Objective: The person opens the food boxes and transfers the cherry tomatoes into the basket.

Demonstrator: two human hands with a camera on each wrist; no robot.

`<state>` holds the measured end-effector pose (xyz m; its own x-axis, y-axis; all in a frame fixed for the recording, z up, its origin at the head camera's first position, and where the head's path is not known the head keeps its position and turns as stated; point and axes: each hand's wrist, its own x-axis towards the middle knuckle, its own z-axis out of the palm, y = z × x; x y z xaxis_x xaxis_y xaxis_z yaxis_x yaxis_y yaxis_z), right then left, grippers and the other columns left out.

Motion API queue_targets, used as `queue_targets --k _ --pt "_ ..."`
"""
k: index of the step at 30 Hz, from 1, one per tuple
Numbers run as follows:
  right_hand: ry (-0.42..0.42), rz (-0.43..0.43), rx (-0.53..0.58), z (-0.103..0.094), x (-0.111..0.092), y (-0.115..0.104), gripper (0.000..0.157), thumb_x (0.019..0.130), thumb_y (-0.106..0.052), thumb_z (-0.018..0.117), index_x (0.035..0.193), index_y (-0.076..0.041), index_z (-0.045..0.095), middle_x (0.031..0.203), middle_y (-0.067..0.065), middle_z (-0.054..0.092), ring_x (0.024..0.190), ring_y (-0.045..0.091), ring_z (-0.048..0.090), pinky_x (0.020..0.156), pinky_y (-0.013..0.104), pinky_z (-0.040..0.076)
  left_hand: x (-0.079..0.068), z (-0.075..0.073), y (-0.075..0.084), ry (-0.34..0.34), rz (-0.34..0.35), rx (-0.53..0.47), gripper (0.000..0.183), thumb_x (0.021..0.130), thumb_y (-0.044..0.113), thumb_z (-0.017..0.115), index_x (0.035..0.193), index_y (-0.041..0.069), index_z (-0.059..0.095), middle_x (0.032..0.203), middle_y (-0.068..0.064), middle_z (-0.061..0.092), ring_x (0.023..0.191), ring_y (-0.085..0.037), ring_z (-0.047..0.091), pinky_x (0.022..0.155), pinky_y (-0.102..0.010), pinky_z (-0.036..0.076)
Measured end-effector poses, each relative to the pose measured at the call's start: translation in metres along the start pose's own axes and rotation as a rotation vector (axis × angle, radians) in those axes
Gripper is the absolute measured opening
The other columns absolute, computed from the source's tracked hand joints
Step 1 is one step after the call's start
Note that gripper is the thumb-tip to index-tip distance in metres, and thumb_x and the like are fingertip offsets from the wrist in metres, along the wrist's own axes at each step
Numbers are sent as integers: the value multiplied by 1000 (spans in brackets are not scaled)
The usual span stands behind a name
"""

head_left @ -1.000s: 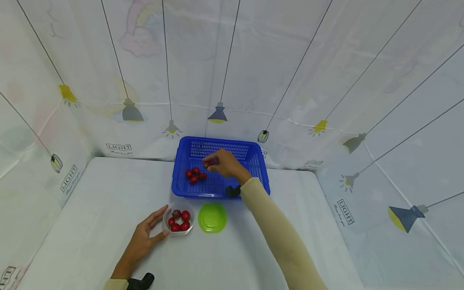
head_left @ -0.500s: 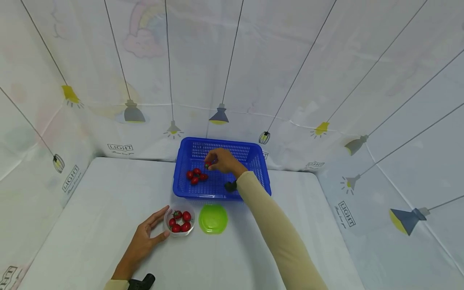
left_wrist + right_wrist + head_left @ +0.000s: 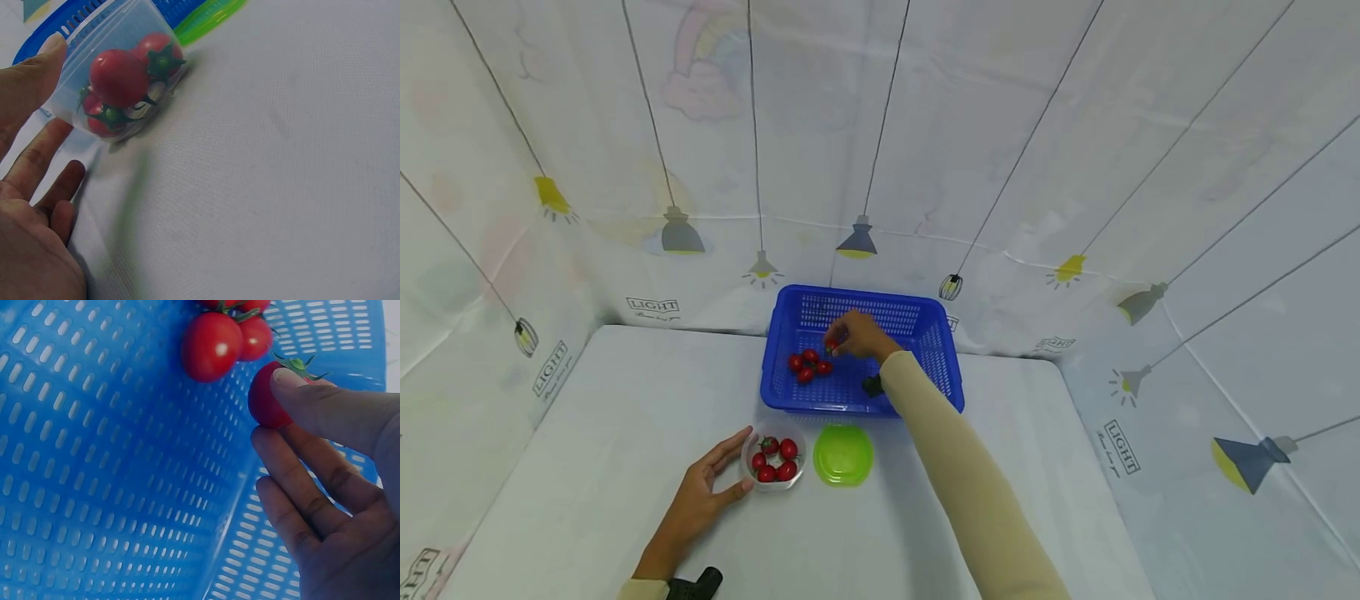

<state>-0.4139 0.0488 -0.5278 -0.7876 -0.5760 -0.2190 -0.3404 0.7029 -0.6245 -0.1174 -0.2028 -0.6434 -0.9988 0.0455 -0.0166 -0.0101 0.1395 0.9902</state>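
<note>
In the head view my right hand is over the blue plastic basket, pinching a cherry tomato between thumb and fingertips. The right wrist view shows its green stem facing up. Close by, several other cherry tomatoes lie clustered in the basket's left half. My left hand grips the side of a clear plastic container, thumb near its rim and fingers around the wall. Several red tomatoes with green stems rest inside it.
A bright green lid lies on the white-covered table, right of the container and in front of the basket. Behind the table hangs a white backdrop printed with lamps.
My right hand has shifted slightly left and turned a little, still pinching the tomato above the basket. The left hand keeps its grip on the container. The head view has moved slightly.
</note>
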Motion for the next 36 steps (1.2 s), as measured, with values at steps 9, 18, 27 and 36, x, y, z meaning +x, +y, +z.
queue_targets --k 9,18,27,36 --pt "10 69 -33 11 10 3 31 88 0 83 118 -10 82 120 8 81 120 27 72 109 43 57 -1 1 1 -6 -5 -8 70 100 14 75 162 23 45 169 -1 45 141 9 46 127 -73 16" --pt "0 116 -42 18 14 1 32 90 1 80 120 -10 81 124 10 79 124 29 70 112 44 55 0 0 2 -3 20 47 70 100 14 76 162 22 45 168 1 46 143 8 47 131 -46 26" --pt "-2 128 -96 26 19 2 34 91 -3 80 124 -9 79 125 10 78 122 27 71 109 40 57 1 -1 -1 -2 32 12 71 99 12 76 162 22 46 168 -1 47 140 13 46 127 -73 17" --pt "9 147 -65 27 18 0 35 91 -4 81 125 -9 78 124 11 78 121 28 71 109 43 57 0 0 0 -4 3 -5 71 99 13 76 162 25 45 168 2 46 144 9 45 128 -73 15"
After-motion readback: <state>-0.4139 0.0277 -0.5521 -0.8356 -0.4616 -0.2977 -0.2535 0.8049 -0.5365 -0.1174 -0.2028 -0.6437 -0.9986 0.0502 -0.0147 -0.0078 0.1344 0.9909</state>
